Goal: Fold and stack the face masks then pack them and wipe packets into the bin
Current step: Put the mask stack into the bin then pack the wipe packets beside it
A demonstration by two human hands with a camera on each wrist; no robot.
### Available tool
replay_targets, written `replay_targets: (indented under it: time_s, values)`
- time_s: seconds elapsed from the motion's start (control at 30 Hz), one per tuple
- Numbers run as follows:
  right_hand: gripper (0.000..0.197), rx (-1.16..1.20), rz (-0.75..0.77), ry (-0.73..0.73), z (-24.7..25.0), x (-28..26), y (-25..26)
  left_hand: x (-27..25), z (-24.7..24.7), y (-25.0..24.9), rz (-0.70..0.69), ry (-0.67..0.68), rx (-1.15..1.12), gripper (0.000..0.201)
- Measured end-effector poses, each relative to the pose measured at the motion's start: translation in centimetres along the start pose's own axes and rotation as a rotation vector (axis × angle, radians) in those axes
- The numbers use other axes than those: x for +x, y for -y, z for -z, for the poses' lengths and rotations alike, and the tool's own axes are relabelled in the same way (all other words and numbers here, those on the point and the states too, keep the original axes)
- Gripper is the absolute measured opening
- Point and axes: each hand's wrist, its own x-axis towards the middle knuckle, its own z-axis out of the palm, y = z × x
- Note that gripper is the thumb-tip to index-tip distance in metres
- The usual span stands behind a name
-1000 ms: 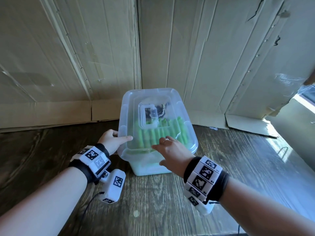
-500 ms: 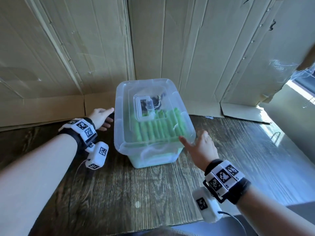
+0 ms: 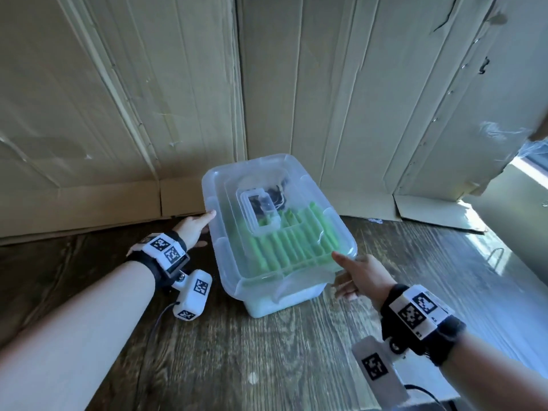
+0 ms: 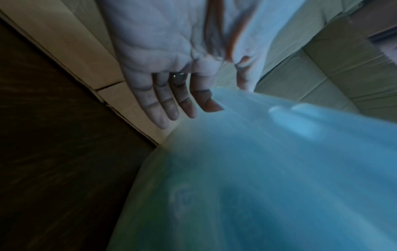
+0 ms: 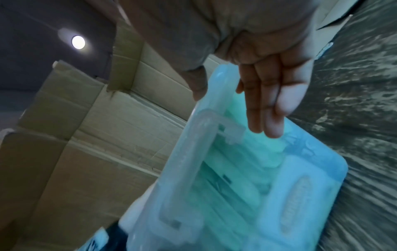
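A translucent plastic bin [image 3: 341, 246] with its lid on stands angled on the wooden table. Green ribbed contents [image 3: 284, 247] and something dark [image 3: 275, 194] show through the lid, beside a moulded lid handle [image 3: 258, 212]. My left hand [image 3: 195, 226] lies along the bin's far left side, its straight fingers [image 4: 171, 105] touching the wall [image 4: 257, 169]. My right hand [image 3: 355, 277] is at the near right corner. Its fingers [image 5: 268, 101] are straight along the bin's side [image 5: 236, 169], and the thumb reaches to the lid's rim.
Cardboard sheets [image 3: 296, 84] form a wall close behind the bin, with flaps [image 3: 430, 212] lying on the dark wooden table [image 3: 267, 351]. Bright light comes in at the far right [image 3: 530, 170].
My right hand came off the lid and went to the bin's near right corner. My left hand slid from the near left edge to the far left side. The bin now sits turned.
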Motion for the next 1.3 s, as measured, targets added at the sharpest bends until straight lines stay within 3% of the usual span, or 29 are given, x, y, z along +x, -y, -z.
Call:
replay_targets:
  time_s: [0.13,0.27,0.37,0.43,0.53,0.67,0.77,0.9,1.07,1.2,1.3]
  values:
    - [0.037,-0.008,0.028,-0.048,0.7,2.5,3.2,-2.6,-0.3,2.5,0.031,-0.115,-0.055,0.044]
    - [0.038,-0.154,0.109,0.026,-0.4,5.3,6.1,-3.9,0.7,3.9,0.136,-0.229,-0.110,0.049]
    - [0.072,-0.472,0.169,0.027,-2.8,4.0,6.6,-2.9,3.3,3.1,0.141,-0.395,-0.136,0.057]
    - [0.092,-0.576,0.196,0.020,-4.7,1.8,6.1,-2.1,4.7,2.2,0.145,-0.434,-0.196,0.062]
    - [0.093,-0.505,0.164,0.059,-6.4,0.0,4.8,-1.3,5.1,1.5,0.170,-0.423,-0.366,0.056]
    - [0.084,-0.467,0.184,0.045,-5.4,2.0,4.8,-2.8,3.8,2.1,0.177,-0.391,-0.499,0.035]
    - [0.078,-0.503,0.266,0.001,-3.2,4.0,5.2,-5.2,3.2,3.6,0.233,-0.305,-0.444,0.029]
    - [0.076,-0.459,0.305,-0.017,-0.9,6.3,6.1,-6.2,4.1,4.7,0.316,-0.337,-0.303,0.045]
    - [0.062,-0.579,0.377,-0.070,-0.2,7.7,6.3,-4.2,4.2,3.7,0.245,-0.265,-0.256,0.043]
    - [0.060,-0.596,0.388,-0.003,0.3,8.3,6.3,-3.0,4.0,4.0,0.216,-0.204,-0.377,0.044]
    - [0.060,-0.590,0.385,0.031,0.5,8.5,6.4,-2.8,4.0,4.4,0.113,-0.315,-0.340,0.045]
